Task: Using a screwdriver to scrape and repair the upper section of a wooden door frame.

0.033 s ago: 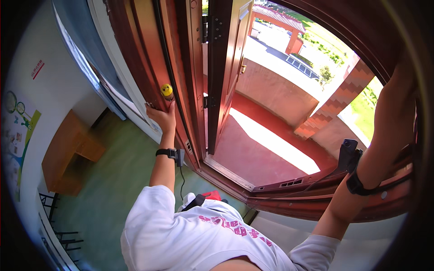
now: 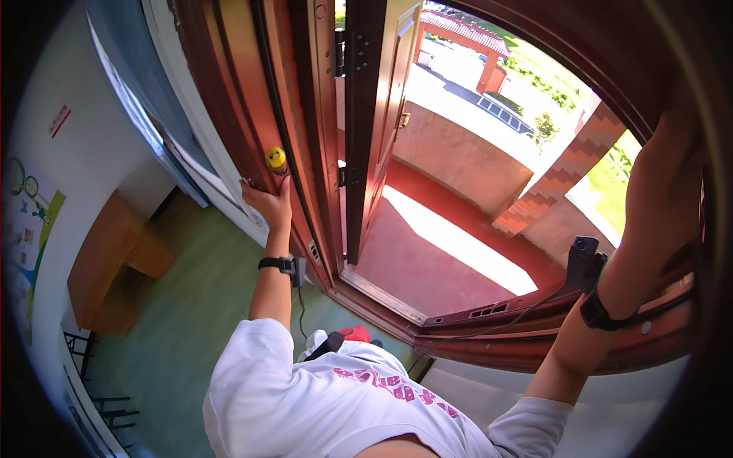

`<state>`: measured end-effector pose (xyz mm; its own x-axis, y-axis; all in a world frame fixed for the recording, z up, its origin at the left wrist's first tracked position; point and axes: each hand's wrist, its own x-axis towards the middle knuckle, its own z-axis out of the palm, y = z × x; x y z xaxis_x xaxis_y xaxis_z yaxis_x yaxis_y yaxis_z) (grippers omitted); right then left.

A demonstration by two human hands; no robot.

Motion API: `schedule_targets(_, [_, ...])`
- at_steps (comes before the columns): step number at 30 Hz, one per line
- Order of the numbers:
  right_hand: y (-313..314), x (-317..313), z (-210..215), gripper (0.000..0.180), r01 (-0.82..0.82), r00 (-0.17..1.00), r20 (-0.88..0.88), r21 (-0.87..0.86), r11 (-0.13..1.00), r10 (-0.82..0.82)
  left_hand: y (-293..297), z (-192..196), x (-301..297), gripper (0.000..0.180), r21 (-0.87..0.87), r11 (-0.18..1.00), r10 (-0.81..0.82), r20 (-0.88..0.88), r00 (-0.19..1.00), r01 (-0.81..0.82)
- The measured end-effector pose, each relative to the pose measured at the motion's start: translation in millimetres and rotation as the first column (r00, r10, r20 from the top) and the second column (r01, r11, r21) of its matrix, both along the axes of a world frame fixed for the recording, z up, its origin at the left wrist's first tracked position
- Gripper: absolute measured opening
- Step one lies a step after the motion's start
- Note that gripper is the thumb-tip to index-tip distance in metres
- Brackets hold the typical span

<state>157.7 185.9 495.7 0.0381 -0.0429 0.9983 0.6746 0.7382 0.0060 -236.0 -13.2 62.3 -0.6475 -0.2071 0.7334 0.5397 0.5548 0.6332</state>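
Note:
My left hand (image 2: 267, 206) is raised against the dark red-brown door frame (image 2: 229, 76). Its thumb and fingers curl around the lower end of a small object with a round yellow end (image 2: 276, 158) and a darker lower part; its exact kind does not show. My right hand (image 2: 660, 214) reaches up along the right side of the frame into shadow, where its fingers are hidden. Both wrists carry dark straps with small devices and thin cables.
A brown door leaf (image 2: 389, 99) with black hinges stands swung outward. Beyond the threshold (image 2: 382, 294) lie a sunlit red walkway and a low wall (image 2: 458, 145). Indoors, a wooden desk (image 2: 103, 259) stands on the green floor at left, near a blue curtain (image 2: 130, 69).
The whole view has shifted slightly, so the frame and both arms appear a little further left. Both hands keep nearly the same places against the frame.

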Motion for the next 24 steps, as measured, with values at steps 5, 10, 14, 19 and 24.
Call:
schedule_targets(5, [-9,28,49,0.033,0.033,0.853,0.361,0.683,0.730,-0.377,-12,-2,-6,0.106,0.037,0.996,0.077,-0.014,0.997,-0.076])
schedule_targets(10, [-28,-2,18,0.034,-0.023,0.975,0.206,0.453,0.891,-0.080,-19,-4,1,0.103,0.003,0.993,0.121,-0.042,0.992,-0.121])
schedule_targets(14, [-35,-4,15,0.036,-0.046,0.984,0.177,0.392,0.919,-0.026,-21,-4,1,0.103,0.031,0.994,0.106,0.069,0.992,-0.109])
schedule_targets(19, [-34,-2,13,0.038,-0.080,0.983,0.182,0.376,0.923,0.011,-13,5,5,0.103,0.054,0.996,0.071,0.114,0.991,-0.077])
schedule_targets(24, [-38,-1,13,0.042,-0.104,0.977,0.209,0.338,0.935,0.033,-14,8,5,0.100,0.055,0.994,0.082,0.162,0.983,-0.092])
